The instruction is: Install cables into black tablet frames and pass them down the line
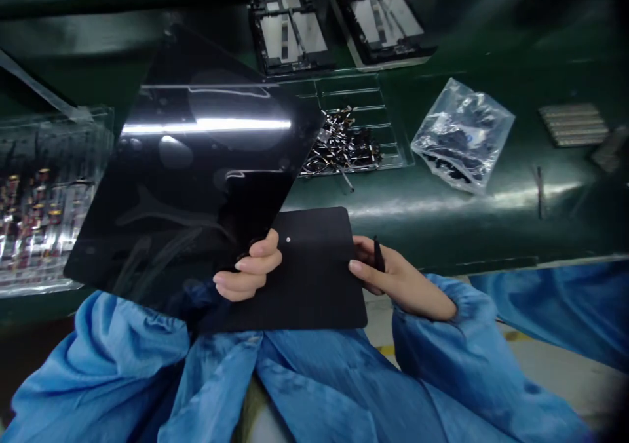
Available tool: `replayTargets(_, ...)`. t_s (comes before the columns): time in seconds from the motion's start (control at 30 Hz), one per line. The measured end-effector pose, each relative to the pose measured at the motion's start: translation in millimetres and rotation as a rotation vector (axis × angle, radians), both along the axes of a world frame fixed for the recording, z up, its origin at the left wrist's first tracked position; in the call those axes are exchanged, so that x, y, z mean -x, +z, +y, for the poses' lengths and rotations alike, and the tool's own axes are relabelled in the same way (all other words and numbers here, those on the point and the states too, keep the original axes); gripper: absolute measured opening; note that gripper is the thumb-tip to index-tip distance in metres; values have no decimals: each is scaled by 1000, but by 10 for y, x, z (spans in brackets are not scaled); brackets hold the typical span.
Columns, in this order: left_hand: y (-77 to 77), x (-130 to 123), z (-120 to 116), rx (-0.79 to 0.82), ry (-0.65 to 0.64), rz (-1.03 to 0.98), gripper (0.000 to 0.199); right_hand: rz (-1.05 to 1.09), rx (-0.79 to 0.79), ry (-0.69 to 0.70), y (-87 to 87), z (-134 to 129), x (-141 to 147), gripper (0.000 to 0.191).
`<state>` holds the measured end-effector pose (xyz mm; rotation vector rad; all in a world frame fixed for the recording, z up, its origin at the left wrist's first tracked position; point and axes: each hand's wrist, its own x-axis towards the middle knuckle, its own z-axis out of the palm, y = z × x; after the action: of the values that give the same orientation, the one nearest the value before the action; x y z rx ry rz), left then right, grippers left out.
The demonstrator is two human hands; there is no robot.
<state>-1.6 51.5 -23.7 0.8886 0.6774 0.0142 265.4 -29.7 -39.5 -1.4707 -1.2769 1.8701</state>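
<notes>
My left hand [250,269] is closed on the lower right edge of a large glossy black panel [196,168], fingers curled over the front. The panel is tilted up and reflects a bright strip of light; pale film-like patches show on it. Lower down lies a flat matte black board [314,279] with rounded corners and a small light dot, partly hidden behind the panel. At its right edge, my right hand [381,269] grips with thumb and fingers. A thin black tool [378,254], perhaps tweezers, sticks up between those fingers.
Beyond the panel, a clear divided tray [393,125] holds a heap of small flex-like parts [341,141]. Two opened device frames [295,33] lie at the back. A clear plastic bag [464,135] and a ribbed block [574,125] sit right; another tray [44,200] of parts sits left.
</notes>
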Motion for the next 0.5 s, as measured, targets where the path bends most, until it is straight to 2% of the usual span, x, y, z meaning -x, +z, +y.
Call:
replayTargets(0.07,20,-3,4,336,-146,-98,52,-28,12,-4,-6,-8,0,61)
replayTargets(0.13,15,10,14,411,-110,-122,48,-52,8,-10,-12,-16,0,63)
replayTargets(0.27,-67,64,-7,210,21,-51,40,-48,-26,-17,-16,-22,9,59)
replayTargets(0.37,-179,110,-13,43,-23,-34,39,-50,-39,-23,-4,-19,34,57)
replayTargets(0.43,-267,156,36,-139,-41,34,41,-59,-37,-21,15,-15,51,58)
replayTargets(0.5,-348,225,135,-440,49,206,44,-70,-19,-27,40,-3,48,58)
